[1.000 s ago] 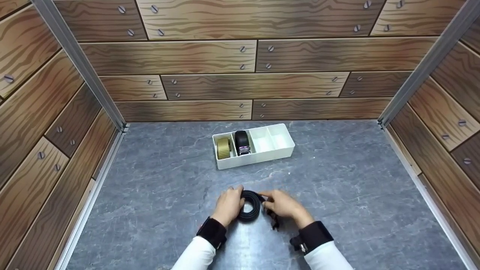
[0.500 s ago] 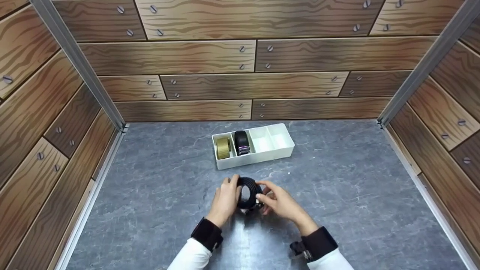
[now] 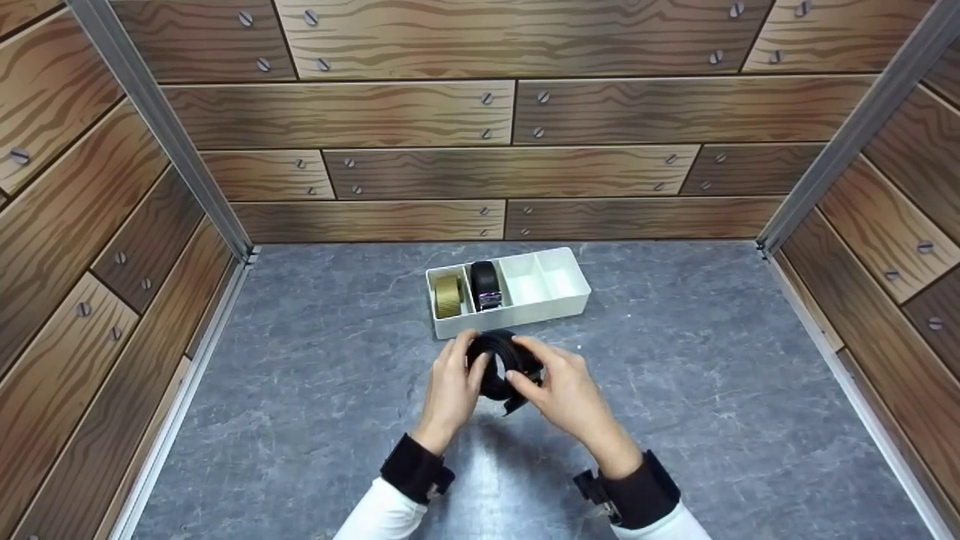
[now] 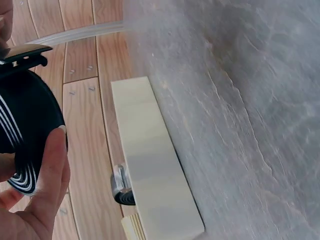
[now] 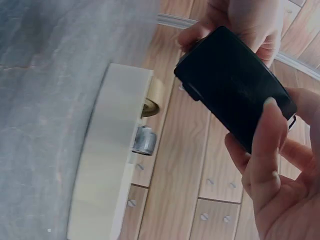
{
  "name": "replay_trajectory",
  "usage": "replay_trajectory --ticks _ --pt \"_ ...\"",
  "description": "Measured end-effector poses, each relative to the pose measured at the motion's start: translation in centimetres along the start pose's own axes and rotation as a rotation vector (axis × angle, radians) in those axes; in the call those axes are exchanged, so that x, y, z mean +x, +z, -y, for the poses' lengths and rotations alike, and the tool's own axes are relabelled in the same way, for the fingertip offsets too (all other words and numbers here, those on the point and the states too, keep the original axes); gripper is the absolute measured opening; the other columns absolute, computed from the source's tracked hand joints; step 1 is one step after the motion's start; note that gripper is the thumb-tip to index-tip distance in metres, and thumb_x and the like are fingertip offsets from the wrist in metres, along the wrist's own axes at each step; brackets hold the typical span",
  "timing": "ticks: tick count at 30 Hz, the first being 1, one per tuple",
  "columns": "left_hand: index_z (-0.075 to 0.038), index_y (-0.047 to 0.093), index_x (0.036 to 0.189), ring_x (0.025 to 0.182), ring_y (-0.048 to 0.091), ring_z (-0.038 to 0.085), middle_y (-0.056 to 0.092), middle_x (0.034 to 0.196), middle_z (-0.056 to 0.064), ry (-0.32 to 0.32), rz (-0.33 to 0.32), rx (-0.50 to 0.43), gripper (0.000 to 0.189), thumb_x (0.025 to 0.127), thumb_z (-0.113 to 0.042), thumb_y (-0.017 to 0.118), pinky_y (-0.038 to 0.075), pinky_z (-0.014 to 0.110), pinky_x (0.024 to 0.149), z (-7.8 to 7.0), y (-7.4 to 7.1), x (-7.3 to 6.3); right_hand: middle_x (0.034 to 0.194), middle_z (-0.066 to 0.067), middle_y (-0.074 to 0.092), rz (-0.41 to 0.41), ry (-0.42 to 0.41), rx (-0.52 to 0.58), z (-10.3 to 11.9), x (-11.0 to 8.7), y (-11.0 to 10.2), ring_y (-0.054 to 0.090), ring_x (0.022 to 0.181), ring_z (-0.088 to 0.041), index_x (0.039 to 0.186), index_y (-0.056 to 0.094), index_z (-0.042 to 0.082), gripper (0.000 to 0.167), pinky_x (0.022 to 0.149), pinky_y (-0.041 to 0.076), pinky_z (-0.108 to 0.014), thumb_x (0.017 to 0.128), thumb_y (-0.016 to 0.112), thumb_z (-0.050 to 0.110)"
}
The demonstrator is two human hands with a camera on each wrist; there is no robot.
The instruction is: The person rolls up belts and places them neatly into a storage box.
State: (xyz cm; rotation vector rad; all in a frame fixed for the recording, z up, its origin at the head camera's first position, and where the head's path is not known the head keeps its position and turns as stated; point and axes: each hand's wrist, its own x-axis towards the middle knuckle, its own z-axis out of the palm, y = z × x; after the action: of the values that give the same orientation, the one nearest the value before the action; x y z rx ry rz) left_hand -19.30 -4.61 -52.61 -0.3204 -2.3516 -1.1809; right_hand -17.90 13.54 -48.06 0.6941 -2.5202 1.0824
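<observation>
A coiled black belt (image 3: 495,340) is lifted off the floor, between both hands and near the front of the white box. My left hand (image 3: 448,386) grips the coil's left side, thumb against its inner edge. The right hand (image 3: 574,394) pinches its right side. In the left wrist view, the layered edge of the belt (image 4: 42,105) shows beside the fingers, with a plate-like buckle (image 4: 30,51) on top. A flat, dark face of the belt (image 5: 230,85), probably the buckle plate, fills much of the right wrist view.
A white divided box (image 3: 540,310) stands just beyond the hands. A rolled yellowish belt (image 3: 448,298) sits in its leftmost compartment, beside a rolled black belt (image 3: 485,279) with a shiny buckle. Wood-patterned walls (image 3: 420,172) enclose the grey floor (image 3: 322,360).
Both hands have raised the coiled belt and moved it forward toward the box. Its loose end, trailing at the right earlier, has been brought in against the coil.
</observation>
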Motion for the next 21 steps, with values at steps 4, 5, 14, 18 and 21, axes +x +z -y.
replay_trajectory --ticks 4,5,14,18,21 --pt "-0.003 0.059 0.123 0.092 0.065 0.026 0.064 0.104 0.012 0.047 -0.008 0.003 0.033 0.093 -0.011 0.066 0.054 0.04 0.079 -0.2 0.0 0.2 0.101 -0.015 0.071 0.002 -0.001 -0.045 0.4 0.2 0.0 0.068 0.072 -0.017 0.132 0.06 0.012 0.053 0.062 0.054 -0.026 0.083 0.078 0.019" --pt "-0.003 0.059 0.123 0.091 0.065 0.026 0.064 0.103 0.011 0.063 -0.008 0.006 0.033 0.093 -0.011 0.066 0.054 0.039 0.078 -0.2 -0.1 0.2 0.1 -0.015 0.072 0.003 0.0 -0.053 0.5 0.2 0.1 0.069 0.076 -0.018 0.133 0.06 0.012 0.055 0.063 0.054 -0.026 0.082 0.078 0.019" --pt "-0.004 0.058 0.124 0.093 0.065 0.024 0.064 0.105 0.01 0.073 0.038 -0.017 0.032 0.093 -0.01 0.065 0.055 0.036 0.078 0.2 0.2 -0.1 0.087 -0.013 0.072 -0.009 0.045 -0.145 0.6 0.0 0.8 0.065 0.062 -0.019 0.132 0.061 0.015 0.054 0.051 0.048 -0.027 0.082 0.077 0.023" --pt "-0.004 0.057 0.125 0.098 0.064 0.025 0.064 0.108 0.011 0.03 0.113 -0.013 0.032 0.094 -0.01 0.064 0.054 0.037 0.083 0.5 0.5 -0.1 0.085 -0.016 0.072 0.028 0.096 -0.152 0.1 0.0 1.2 0.063 0.058 -0.019 0.132 0.062 0.015 0.053 0.048 0.047 -0.025 0.082 0.076 0.023" --pt "-0.005 0.055 0.126 0.101 0.064 0.027 0.063 0.111 0.012 0.005 0.186 0.002 0.032 0.095 -0.01 0.062 0.053 0.038 0.084 0.8 0.7 0.0 0.087 -0.019 0.071 0.055 0.141 -0.139 -0.5 0.0 1.5 0.062 0.057 -0.019 0.132 0.062 0.014 0.052 0.046 0.046 -0.025 0.083 0.075 0.022"
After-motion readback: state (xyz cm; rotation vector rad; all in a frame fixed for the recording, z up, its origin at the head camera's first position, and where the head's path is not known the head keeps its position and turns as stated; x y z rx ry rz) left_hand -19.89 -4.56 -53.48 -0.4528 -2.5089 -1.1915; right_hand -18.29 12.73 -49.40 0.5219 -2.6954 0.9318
